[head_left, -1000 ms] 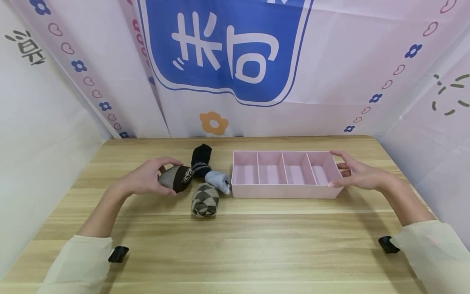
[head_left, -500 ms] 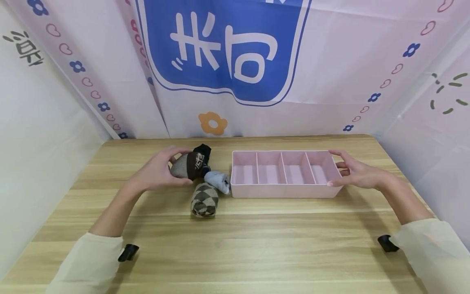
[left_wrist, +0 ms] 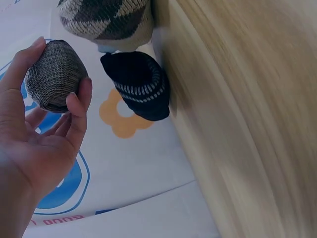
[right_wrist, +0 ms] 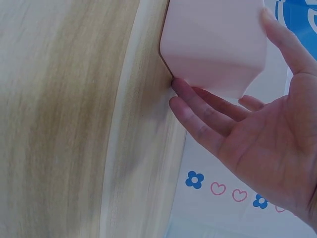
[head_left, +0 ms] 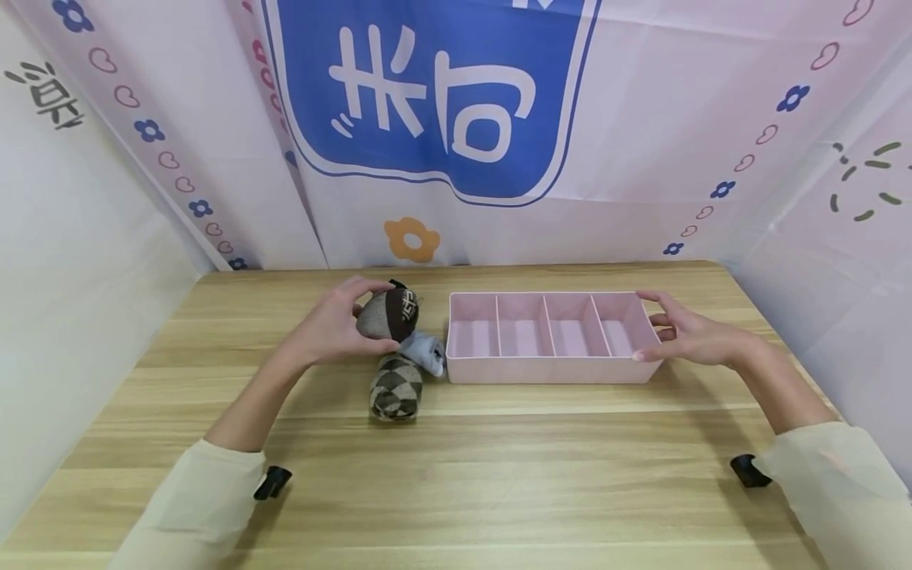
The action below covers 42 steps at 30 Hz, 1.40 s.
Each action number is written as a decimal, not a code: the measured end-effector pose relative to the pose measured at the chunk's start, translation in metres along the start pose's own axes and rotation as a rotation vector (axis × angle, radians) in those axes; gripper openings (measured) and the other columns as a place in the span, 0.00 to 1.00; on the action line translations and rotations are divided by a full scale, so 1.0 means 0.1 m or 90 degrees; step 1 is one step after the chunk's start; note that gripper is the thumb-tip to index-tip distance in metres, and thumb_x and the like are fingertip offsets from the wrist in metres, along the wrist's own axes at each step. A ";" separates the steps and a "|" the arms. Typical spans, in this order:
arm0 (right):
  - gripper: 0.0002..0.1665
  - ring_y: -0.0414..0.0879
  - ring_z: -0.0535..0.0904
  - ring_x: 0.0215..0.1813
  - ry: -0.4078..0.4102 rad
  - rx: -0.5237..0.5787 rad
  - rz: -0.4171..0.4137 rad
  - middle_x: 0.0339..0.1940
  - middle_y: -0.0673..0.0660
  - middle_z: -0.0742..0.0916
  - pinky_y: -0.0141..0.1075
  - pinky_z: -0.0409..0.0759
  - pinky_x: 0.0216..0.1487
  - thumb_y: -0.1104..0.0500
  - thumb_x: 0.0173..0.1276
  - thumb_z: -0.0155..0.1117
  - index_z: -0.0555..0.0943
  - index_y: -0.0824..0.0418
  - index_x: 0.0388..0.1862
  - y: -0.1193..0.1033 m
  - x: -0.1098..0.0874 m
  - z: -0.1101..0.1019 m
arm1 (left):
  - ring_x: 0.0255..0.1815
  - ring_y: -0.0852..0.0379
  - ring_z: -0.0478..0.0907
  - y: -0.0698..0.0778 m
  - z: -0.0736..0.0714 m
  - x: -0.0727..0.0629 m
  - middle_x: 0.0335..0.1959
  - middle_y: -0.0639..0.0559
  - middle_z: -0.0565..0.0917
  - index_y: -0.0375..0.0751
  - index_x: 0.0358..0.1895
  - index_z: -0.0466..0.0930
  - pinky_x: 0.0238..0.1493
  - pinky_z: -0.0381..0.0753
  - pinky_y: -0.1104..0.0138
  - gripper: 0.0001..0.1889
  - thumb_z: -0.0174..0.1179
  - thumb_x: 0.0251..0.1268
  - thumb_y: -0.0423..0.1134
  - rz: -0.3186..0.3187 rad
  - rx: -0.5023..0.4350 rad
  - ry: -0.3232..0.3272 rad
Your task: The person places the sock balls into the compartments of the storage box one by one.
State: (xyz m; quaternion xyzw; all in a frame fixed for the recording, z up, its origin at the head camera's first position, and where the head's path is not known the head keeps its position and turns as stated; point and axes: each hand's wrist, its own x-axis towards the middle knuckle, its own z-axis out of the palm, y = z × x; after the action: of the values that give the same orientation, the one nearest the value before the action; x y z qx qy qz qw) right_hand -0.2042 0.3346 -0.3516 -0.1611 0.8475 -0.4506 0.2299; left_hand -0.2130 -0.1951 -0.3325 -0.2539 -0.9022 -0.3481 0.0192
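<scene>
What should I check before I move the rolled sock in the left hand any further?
1. Grip: ok. The left hand holds the grey-and-brown sock between thumb and fingers.
2. Sock lifted: ok. The left wrist view shows it apart from the table.
3. Box steadied: ok. The right hand holds the right end of the pink box.
4. Room in the box: ok. No sock shows inside it.
5. Clearance over the light-blue sock: cannot tell. The held sock partly overlaps it in the head view.
6. Head view of the dark sock: not ok. The held sock mostly hides it.
</scene>
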 end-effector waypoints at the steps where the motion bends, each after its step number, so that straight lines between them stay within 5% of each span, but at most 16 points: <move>1: 0.61 0.74 0.71 0.70 0.000 0.001 0.000 0.73 0.83 0.65 0.33 0.80 0.55 0.62 0.68 0.70 0.36 0.65 0.83 0.00 0.00 0.00 | 0.55 0.40 0.79 0.00 0.02 0.01 0.63 0.35 0.77 0.34 0.66 0.76 0.46 0.85 0.53 0.42 0.84 0.44 0.39 0.009 -0.001 0.008; 6: 0.62 0.73 0.72 0.69 -0.001 0.005 0.001 0.73 0.83 0.65 0.33 0.80 0.55 0.62 0.68 0.71 0.36 0.65 0.83 -0.01 0.00 0.00 | 0.57 0.40 0.77 0.01 0.06 0.05 0.61 0.34 0.77 0.31 0.63 0.75 0.52 0.84 0.49 0.41 0.84 0.42 0.37 0.038 -0.019 0.033; 14: 0.62 0.73 0.72 0.69 0.000 0.003 -0.003 0.73 0.83 0.66 0.34 0.80 0.56 0.62 0.68 0.71 0.36 0.66 0.83 -0.02 0.00 0.00 | 0.50 0.35 0.84 0.07 0.10 0.07 0.60 0.33 0.78 0.33 0.65 0.72 0.45 0.86 0.53 0.41 0.83 0.46 0.37 0.005 -0.062 0.016; 22: 0.62 0.75 0.71 0.70 0.004 -0.012 0.000 0.73 0.84 0.64 0.45 0.79 0.61 0.61 0.68 0.71 0.37 0.65 0.83 -0.03 0.00 0.00 | 0.60 0.39 0.78 0.07 0.15 0.14 0.67 0.36 0.75 0.34 0.72 0.70 0.57 0.81 0.47 0.46 0.83 0.46 0.33 0.029 -0.105 0.022; 29: 0.62 0.74 0.71 0.70 0.004 -0.018 0.000 0.73 0.84 0.65 0.48 0.79 0.62 0.60 0.68 0.71 0.36 0.65 0.83 -0.02 0.00 0.00 | 0.62 0.35 0.76 0.09 0.18 0.18 0.68 0.32 0.73 0.29 0.72 0.68 0.57 0.82 0.46 0.46 0.81 0.45 0.25 0.058 -0.142 0.001; 42: 0.62 0.75 0.70 0.71 0.007 -0.026 0.002 0.73 0.83 0.65 0.51 0.77 0.64 0.59 0.67 0.71 0.37 0.65 0.83 -0.01 -0.01 -0.01 | 0.62 0.37 0.77 0.25 0.30 0.28 0.69 0.35 0.72 0.34 0.74 0.67 0.57 0.84 0.48 0.47 0.81 0.48 0.29 0.065 -0.155 -0.004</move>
State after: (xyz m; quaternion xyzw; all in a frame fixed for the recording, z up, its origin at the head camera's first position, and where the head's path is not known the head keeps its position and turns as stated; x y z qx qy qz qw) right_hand -0.2038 0.3347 -0.3502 -0.1620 0.8579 -0.4337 0.2227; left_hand -0.2210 -0.1479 -0.3339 -0.3008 -0.8393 -0.4528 0.0031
